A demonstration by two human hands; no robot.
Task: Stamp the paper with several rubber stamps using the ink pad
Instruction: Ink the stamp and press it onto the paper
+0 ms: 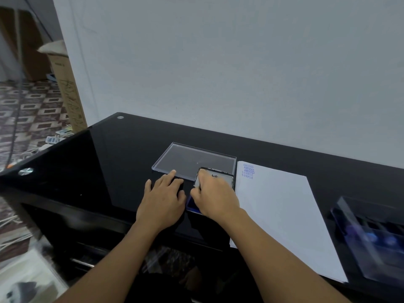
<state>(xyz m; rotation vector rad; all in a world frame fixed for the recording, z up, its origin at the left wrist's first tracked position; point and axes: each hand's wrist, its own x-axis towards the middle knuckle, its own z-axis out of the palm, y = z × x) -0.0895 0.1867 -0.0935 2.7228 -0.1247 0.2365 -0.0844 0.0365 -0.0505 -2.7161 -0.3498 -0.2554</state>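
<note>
An ink pad sits on the black glass table, its blue pad showing and its silver lid raised. My right hand is curled over it, with fingers and thumb on the lid's left edge; anything under the palm is hidden. Left of the pad, my left hand rests flat on the table, fingers straight and reaching the edge of a clear plastic lid. A white paper lies to the right of the pad, with blue AMENDED and SAMPLE prints in its top left corner.
A clear box holding stamps with blue parts stands at the right, blurred. The wall runs close behind the table. The table's front edge is near my forearms. A cardboard box and cables are on the floor to the left.
</note>
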